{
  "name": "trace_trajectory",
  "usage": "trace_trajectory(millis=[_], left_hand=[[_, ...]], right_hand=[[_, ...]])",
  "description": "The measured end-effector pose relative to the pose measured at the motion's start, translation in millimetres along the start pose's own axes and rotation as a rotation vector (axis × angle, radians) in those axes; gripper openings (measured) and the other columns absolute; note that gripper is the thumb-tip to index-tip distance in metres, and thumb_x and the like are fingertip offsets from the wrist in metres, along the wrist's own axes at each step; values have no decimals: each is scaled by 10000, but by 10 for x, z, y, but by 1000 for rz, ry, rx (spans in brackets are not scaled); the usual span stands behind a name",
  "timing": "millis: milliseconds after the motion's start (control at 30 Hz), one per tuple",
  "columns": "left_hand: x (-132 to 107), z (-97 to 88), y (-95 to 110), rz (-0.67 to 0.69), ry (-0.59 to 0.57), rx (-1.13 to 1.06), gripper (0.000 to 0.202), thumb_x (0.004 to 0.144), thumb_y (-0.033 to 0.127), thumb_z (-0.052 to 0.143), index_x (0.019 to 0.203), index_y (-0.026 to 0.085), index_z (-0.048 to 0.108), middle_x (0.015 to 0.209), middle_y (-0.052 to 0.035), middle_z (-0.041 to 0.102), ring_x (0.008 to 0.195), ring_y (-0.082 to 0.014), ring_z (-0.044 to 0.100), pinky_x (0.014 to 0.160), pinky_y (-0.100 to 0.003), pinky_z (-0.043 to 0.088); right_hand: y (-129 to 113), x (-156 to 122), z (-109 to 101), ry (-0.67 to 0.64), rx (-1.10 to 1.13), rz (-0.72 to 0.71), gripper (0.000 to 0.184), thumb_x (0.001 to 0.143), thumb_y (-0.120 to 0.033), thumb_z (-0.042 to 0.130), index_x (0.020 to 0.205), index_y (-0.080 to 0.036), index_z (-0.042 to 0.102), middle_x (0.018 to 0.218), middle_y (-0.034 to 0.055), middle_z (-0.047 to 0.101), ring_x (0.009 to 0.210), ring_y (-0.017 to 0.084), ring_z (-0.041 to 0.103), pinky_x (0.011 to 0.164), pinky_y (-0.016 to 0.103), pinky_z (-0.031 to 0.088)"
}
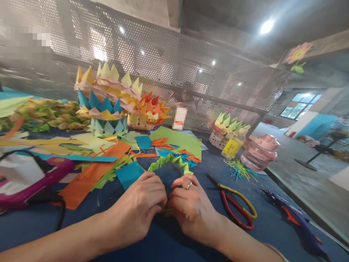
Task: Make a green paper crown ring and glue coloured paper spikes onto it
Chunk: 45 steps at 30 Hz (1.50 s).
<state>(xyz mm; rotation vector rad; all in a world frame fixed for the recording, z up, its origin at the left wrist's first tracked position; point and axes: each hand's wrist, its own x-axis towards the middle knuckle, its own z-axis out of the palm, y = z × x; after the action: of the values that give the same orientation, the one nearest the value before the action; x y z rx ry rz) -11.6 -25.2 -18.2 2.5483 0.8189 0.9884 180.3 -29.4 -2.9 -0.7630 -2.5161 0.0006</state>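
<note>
Green ring (169, 158) is sitting left of the scissors (224, 188), and the left hand (144, 202) and right hand (189, 202) are pinching its near side; if they are pulling unevenly, I am thinking it may be coming apart

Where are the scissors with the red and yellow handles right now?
In the head view, the scissors lie on the dark blue table, just right of the person's right hand, with the blue glue gun farther right.
</note>
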Motion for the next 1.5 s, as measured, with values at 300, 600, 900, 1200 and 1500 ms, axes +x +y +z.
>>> trace_trajectory(millis=[300, 600, 900, 1200, 1500], left_hand=[[22, -34, -34, -28, 35, 94, 215, 832, 21, 426, 699, 181, 481, 688, 15, 533, 729, -152, 495, 808, -349, 348], [25, -27, -40, -31, 60, 89, 195, 827, 23, 441, 713, 179, 474, 712, 8, 547, 748, -157, 498, 800, -342, 335], [25, -25, -39, -15, 56, 100, 212, 832, 37, 402, 701, 190, 471, 695, 9, 537, 725, -158, 501, 803, -348, 336], [55, -44, -118, -76, -34, 67, 165, 812, 77, 582, 704, 199, 558, 700, 49, 604, 777, -143, 541, 862, -338, 302], [67, -137, -155, -28, -47, 141, 182, 823, 68, 540, 699, 199, 567, 705, 35, 622, 772, -154, 541, 838, -335, 322]], right_hand=[[-43, 46, -130, -89, 61, 131, 182, 752, -240, 669, 905, -186, 588, 849, 27, 651, 911, 198, 548, 916, 368, 339], [11, 38, -62, -52, 30, 152, 68, 811, -195, 625, 836, -181, 563, 810, 21, 631, 919, 191, 549, 886, 349, 338], [23, 14, -21, -34, 17, 101, 28, 800, -156, 579, 796, -180, 566, 801, 38, 629, 893, 191, 552, 865, 346, 364], [-22, 41, -147, -114, 29, 143, 157, 765, -266, 641, 893, -188, 593, 811, 26, 647, 880, 205, 555, 888, 383, 343], [83, 59, -167, 210, 41, 242, 164, 953, -201, 469, 865, -202, 607, 879, 31, 677, 888, 171, 581, 862, 329, 391]])
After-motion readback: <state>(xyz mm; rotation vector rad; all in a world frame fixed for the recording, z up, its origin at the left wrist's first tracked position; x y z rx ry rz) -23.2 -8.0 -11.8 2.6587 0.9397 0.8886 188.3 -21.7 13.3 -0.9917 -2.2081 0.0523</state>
